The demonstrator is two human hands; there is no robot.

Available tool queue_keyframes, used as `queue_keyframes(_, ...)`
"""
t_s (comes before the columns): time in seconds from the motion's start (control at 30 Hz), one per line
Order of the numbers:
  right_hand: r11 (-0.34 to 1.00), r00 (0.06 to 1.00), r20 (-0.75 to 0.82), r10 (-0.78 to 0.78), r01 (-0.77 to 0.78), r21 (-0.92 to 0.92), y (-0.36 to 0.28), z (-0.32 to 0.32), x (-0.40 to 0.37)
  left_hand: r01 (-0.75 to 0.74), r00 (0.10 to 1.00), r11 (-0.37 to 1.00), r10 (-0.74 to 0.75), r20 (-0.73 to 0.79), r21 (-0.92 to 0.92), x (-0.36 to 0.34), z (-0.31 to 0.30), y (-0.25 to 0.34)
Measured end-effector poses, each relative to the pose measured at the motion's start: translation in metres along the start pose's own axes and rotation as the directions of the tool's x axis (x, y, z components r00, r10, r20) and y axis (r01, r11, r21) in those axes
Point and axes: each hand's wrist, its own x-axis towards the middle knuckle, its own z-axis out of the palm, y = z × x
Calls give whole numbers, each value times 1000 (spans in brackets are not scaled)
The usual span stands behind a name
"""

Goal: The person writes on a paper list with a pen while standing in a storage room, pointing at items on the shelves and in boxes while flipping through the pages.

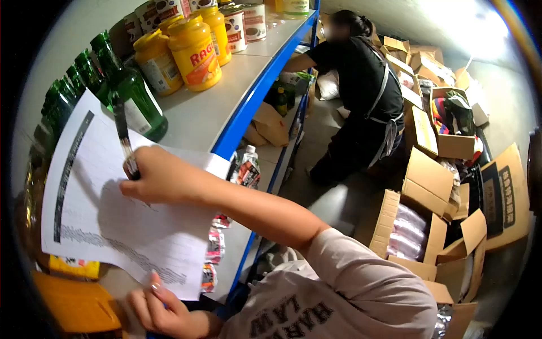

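A dark pen (120,121) is gripped in my right hand (155,172), whose closed fingers rest over a printed sheet of paper (113,198). The spot where the pen meets the sheet is hidden by the hand. Printed text and a dark band run along the sheet, too small to read. At its lower edge, my left hand (158,308) is closed on the paper with the thumb on top. Close behind the sheet stand green glass bottles (132,93) and yellow-lidded sauce jars (195,53), one labelled RAGU.
Tins (254,22) line the back of the blue-edged shelf (248,101). Pouches (248,169) sit on the lower level. Another person (361,96) in black crouches in the aisle, reaching into the shelving. Open cardboard boxes (429,175) crowd the right side.
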Motion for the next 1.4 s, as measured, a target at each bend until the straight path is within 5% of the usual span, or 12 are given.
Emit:
queue_keyframes(0.1, 997, 999, -35, 30, -27, 76, -3, 2, -11, 152, 987, 988, -153, 40, 24, -1, -10, 14)
queue_keyframes(0.37, 999, 994, -106, 16, -13, 34, 7, 7, -6, 23, 1000, 942, -18, -18, 335, -21, -8, 34)
queue_keyframes(0.57, 991, 999, -19, -36, 38, 129, -6, 13, -22, 60, 996, 969, -43, -77, 239, -21, -5, 41)
queue_keyframes(0.7, 996, 998, -33, -58, 60, 66, -8, 19, -23, 69, 998, 923, -60, -35, 378, -26, -8, 49)
queue_keyframes(0.83, 960, 992, -121, 33, 2, 281, -10, 8, -21, 104, 989, 880, -140, 46, 463, -26, -17, 65)
queue_keyframes(1.4, 965, 996, -71, 51, -31, 260, -10, 6, -26, 162, 976, 916, -95, -194, 367, -31, 4, 48)
